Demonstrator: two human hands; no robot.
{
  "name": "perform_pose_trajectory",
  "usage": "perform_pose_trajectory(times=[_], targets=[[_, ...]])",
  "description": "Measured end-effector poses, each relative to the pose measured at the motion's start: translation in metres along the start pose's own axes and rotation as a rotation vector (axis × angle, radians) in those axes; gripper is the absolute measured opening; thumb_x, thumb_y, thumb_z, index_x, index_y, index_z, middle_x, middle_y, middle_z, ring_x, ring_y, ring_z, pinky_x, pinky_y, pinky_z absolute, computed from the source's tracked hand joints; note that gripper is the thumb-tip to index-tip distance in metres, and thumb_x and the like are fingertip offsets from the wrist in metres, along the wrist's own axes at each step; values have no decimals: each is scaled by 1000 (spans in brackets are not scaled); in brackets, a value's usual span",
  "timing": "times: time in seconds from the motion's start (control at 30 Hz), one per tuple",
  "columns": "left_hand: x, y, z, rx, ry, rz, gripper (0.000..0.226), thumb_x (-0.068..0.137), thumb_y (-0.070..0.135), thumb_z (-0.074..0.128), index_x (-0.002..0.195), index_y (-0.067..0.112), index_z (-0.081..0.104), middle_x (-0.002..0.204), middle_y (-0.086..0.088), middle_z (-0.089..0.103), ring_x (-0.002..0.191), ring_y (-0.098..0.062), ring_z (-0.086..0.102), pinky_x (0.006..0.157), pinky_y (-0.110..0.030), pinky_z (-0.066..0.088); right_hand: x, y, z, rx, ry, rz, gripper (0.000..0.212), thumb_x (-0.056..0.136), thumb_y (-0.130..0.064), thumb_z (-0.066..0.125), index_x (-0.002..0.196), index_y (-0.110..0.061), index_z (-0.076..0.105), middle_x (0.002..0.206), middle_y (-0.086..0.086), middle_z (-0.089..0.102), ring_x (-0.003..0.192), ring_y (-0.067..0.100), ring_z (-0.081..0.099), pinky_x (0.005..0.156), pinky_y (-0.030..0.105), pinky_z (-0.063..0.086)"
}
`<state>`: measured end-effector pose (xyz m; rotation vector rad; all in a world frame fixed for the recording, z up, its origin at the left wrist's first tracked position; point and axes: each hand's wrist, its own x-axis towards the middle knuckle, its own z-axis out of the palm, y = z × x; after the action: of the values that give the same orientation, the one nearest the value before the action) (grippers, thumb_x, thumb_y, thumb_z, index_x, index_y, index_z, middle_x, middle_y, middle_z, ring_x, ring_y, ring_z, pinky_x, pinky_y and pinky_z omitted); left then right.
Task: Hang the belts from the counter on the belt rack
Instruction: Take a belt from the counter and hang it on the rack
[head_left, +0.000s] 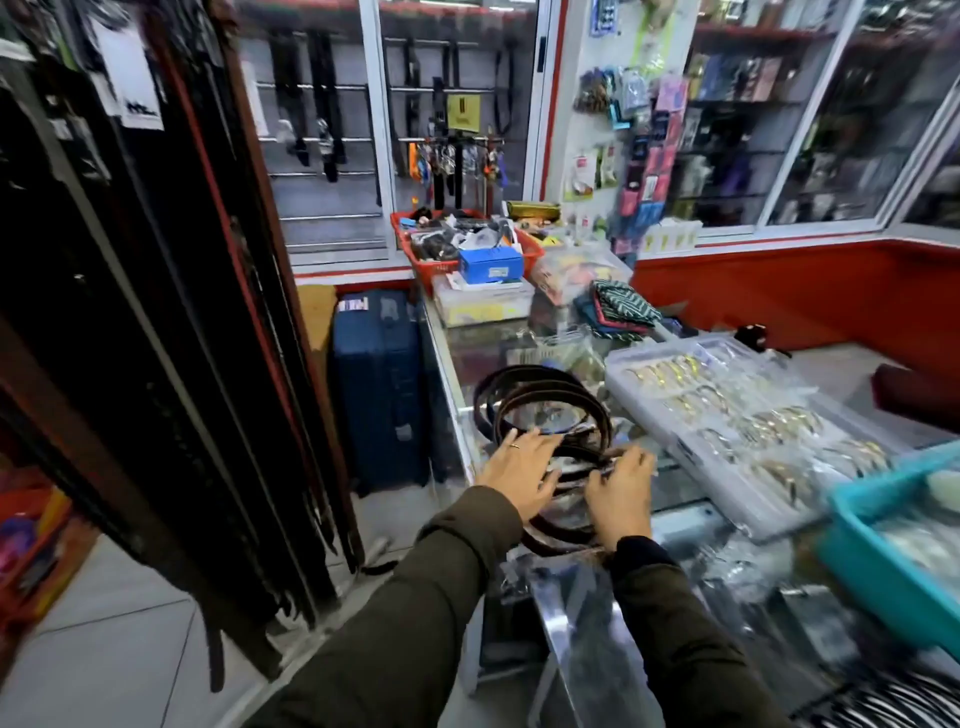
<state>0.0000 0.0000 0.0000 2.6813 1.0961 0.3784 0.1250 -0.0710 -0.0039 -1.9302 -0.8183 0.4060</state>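
In the head view, we find the coiled belts (540, 410) lying on the glass bench (467, 358) directly ahead of both hands, with the loops' long axis running away from us. Our left hand (519, 475) rests flat, fingers spread apart, on the near coils; our right hand (621, 486) is just beside it, fingers curled onto a strap end, grip unconfirmed. The belt rack (156, 312) hangs to our left, so we judge the left hand nearer for the transfer.
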Motion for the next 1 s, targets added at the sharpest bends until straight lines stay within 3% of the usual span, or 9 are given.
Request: perform_pose_trajectory(times=[0.13, 0.2, 0.3, 0.37, 0.43, 0.67, 0.77, 0.87, 1.0], targets=[[13, 21, 9, 61, -203, -11, 47, 99, 26, 47, 142, 8, 45, 143, -18, 54, 133, -33, 50, 119, -44, 26, 11, 3, -2, 130, -2, 310, 44, 84, 9, 48, 127, 17, 42, 139, 36, 38, 131, 43, 35, 102, 30, 23], [17, 26, 12, 69, -235, -40, 39, 97, 24, 50, 132, 7, 53, 132, -20, 61, 121, -39, 57, 105, -46, 43, 15, 6, 7, 239, -52, 428, 53, 84, -1, 48, 135, 12, 39, 143, 30, 38, 133, 41, 39, 100, 29, 30], [20, 29, 10, 60, -218, -76, 30, 97, 24, 50, 121, 9, 60, 119, -19, 66, 110, -40, 62, 89, -47, 53, 32, 29, 24, 554, -47, 553, 60, 73, -12, 42, 132, 2, 41, 124, 12, 49, 102, 34, 57, 83, 41, 47], [21, 31, 10, 38, -185, -87, 28, 98, 22, 48, 121, 12, 61, 118, -18, 67, 107, -40, 63, 87, -48, 54, 20, 15, 20, 751, -63, 627, 30, 85, 2, 35, 112, 0, 47, 96, 14, 55, 76, 28, 56, 67, 37, 46], [19, 33, 9, 6, -141, -82, 30, 98, 20, 46, 123, 15, 62, 119, -17, 68, 108, -39, 63, 88, -47, 54, 6, 3, 14, 876, -91, 668, 21, 92, 8, 34, 102, -2, 50, 80, 14, 54, 65, 24, 53, 58, 33, 46], [19, 27, -9, -257, 124, -67, 32, 100, 18, 51, 127, 8, 66, 120, -14, 59, 109, -35, 60, 96, -46, 50, -4, -4, 15, 1058, -87, 458, 15, 96, 2, 52, 109, 2, 60, 110, 23, 64, 88, 24, 66, 86, 35, 57], [16, 19, -22, -365, 257, -80, 31, 98, 12, 54, 125, 3, 66, 115, -16, 59, 106, -33, 60, 97, -42, 49, -1, -16, 16, 1038, -131, 310, 12, 95, -2, 56, 100, -3, 67, 113, 23, 67, 96, 27, 67, 78, 25, 60], [8, 10, -42, -445, 380, -100, 32, 97, 10, 55, 126, 5, 66, 115, -14, 60, 106, -29, 60, 97, -36, 48, 1, -40, 19, 1008, -188, 176, 25, 94, -4, 58, 117, 4, 63, 118, 22, 67, 108, 29, 65, 84, 26, 60], [-10, -8, -67, -485, 584, -123, 33, 97, 11, 56, 128, 11, 66, 111, -10, 61, 103, -24, 61, 95, -35, 51, -3, -82, 26, 936, -273, 18, 28, 93, -5, 62, 119, 4, 65, 112, 17, 70, 105, 27, 67, 86, 30, 58]])
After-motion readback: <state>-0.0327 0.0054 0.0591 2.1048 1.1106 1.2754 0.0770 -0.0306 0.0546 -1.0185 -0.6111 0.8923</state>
